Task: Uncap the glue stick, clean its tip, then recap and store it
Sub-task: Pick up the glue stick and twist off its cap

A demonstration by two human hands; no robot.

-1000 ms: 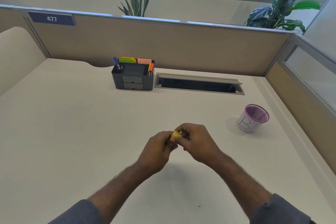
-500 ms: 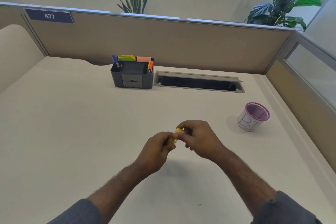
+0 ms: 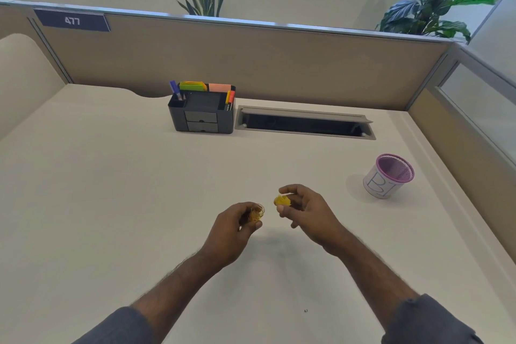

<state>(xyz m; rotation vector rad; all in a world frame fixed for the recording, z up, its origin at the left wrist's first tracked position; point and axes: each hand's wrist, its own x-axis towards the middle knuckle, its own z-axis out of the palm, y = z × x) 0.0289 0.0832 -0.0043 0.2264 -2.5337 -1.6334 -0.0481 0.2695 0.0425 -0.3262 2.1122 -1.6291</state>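
Note:
Both hands hover over the middle of the white desk (image 3: 111, 204). My left hand (image 3: 234, 227) is closed around the yellow glue stick body (image 3: 257, 213), whose open end points toward the right hand. The yellow cap (image 3: 282, 200) is pinched between thumb and fingers of my right hand (image 3: 307, 213). A small gap separates cap and stick. Most of the stick is hidden inside the left fist, and its tip is blurred.
A dark desk organizer (image 3: 202, 112) with pens and sticky notes stands at the back centre. An open cable slot (image 3: 304, 124) lies to its right. A pink-rimmed mesh cup (image 3: 388, 176) sits at the right. Partition walls close off the back and right side.
The hands were joined on the capped glue stick. They have since pulled apart, the cap going with the right hand and the stick body staying in the left.

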